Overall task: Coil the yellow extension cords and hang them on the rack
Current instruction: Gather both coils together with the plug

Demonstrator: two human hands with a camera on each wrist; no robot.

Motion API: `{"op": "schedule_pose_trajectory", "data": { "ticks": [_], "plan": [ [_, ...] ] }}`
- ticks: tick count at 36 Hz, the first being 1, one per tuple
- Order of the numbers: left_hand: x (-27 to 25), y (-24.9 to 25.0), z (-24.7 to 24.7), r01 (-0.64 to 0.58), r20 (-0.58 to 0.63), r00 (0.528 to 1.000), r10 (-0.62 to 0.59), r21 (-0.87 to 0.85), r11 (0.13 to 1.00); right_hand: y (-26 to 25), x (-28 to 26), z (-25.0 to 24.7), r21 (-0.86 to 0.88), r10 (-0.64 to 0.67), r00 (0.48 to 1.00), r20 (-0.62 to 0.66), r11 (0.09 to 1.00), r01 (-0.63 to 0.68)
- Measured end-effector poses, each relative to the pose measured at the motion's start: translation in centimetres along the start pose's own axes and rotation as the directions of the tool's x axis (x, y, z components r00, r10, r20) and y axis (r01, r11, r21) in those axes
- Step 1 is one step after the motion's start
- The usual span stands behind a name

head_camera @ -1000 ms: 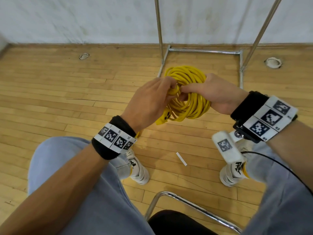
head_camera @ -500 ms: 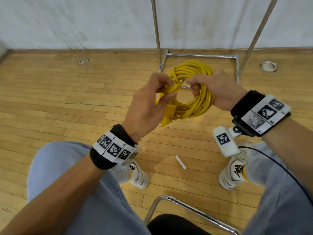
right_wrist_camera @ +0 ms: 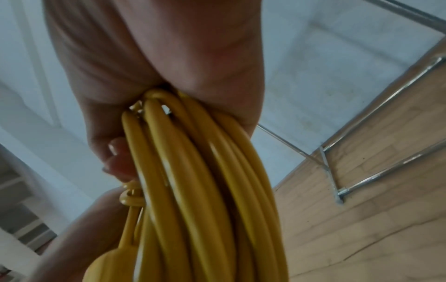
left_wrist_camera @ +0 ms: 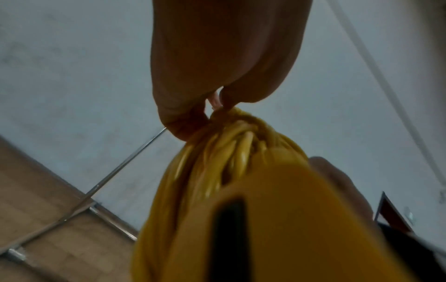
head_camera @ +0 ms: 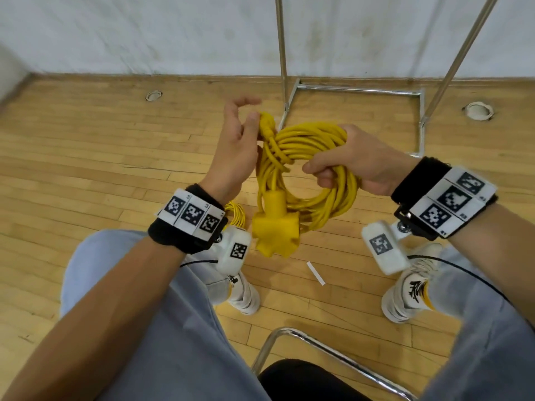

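The coiled yellow rubber extension cord (head_camera: 315,172) hung between the two hands, its loops running down and toward the person. The right hand (head_camera: 356,163) was fisted round the bundle's upper right arc, all strands gripped. The left hand (head_camera: 236,146) pinched the plug end (head_camera: 267,124) at the coil's upper left with thumb and a lower finger, its upper fingers lifted loose. The blocky yellow three-way socket (head_camera: 275,230) dangled below the left hand. The chrome tube rack (head_camera: 282,53) stood beyond both hands, nearer the right, so hanging likely falls to it. One coil was held; a second yellow bundle (head_camera: 237,211) peeked from behind the left wrist
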State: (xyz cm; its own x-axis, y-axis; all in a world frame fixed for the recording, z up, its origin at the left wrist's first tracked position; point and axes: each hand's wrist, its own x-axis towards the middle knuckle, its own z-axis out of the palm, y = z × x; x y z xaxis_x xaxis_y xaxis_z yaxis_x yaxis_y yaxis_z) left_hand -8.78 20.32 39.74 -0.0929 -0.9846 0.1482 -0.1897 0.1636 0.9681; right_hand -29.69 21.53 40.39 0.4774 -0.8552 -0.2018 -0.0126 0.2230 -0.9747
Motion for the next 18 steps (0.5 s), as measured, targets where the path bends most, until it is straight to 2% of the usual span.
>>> {"op": "schedule_pose_trajectory", "data": {
  "ticks": [8, 12, 16, 18],
  "plan": [
    [0.0, 1.5, -0.6, 0.080, 0.123, 0.988, -0.091, 0.095, 0.992, 0.2, 0.0, 0.4, 0.099, 0.020, 0.999, 0.030, 0.995, -0.023],
    [-0.7, 1.3, -0.1, 0.111, 0.343, 0.930, -0.130, 0.073, 0.991, -0.2, 0.4, 0.5, 0.170, 0.038, 0.999, 0.016, 0.985, -0.040],
    [-0.6, 1.2, 0.0, 0.183, 0.328, 0.927, -0.182, 0.028, 0.983, -0.5, 0.5, 0.3, 0.170, 0.075, 0.995, 0.059, 0.982, -0.084],
    [-0.6, 1.0, 0.2, 0.198, 0.297, 0.935, -0.192, 0.012, 0.980, -0.7, 0.4, 0.4, 0.133, 0.061, 0.997, 0.039, 0.989, -0.066]
  ]
}}
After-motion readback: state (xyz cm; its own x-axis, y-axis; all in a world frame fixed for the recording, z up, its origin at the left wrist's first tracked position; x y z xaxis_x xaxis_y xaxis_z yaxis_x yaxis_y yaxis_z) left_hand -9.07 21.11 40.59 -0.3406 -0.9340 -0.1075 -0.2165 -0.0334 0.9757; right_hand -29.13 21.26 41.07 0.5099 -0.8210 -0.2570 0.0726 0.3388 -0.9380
